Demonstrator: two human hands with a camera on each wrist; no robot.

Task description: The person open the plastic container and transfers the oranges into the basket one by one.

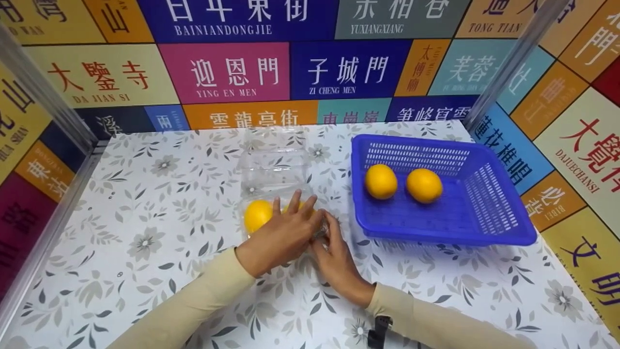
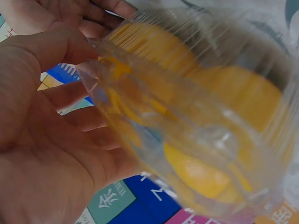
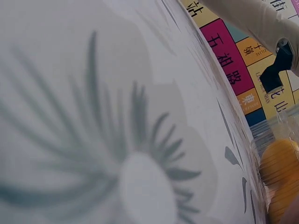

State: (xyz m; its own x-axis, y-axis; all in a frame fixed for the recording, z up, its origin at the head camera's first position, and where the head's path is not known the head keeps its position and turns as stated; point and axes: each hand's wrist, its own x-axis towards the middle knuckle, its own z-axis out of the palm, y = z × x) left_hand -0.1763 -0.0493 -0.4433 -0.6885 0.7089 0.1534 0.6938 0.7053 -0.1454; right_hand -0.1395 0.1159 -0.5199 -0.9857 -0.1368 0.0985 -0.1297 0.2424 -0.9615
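Observation:
A clear plastic clamshell box [image 1: 273, 169] lies on the table with its lid folded back. Oranges [image 1: 258, 216] sit in its near half, seen through the ribbed plastic in the left wrist view. Over them reaches my left hand [image 1: 283, 232], its fingers spread and fairly straight; in the left wrist view its thumb touches the box's edge. At the box's near right corner my right hand [image 1: 339, 261] pinches the plastic between thumb and fingers. The right wrist view catches only some oranges [image 3: 280, 158] in the box at its right edge.
A blue plastic basket [image 1: 445, 237] stands to the right, with two oranges [image 1: 402, 184] inside. The table [image 1: 145, 203] has a leaf-patterned cover. Colourful sign-covered walls [image 1: 232, 72] and metal posts [image 1: 508, 63] bound it at the back and sides.

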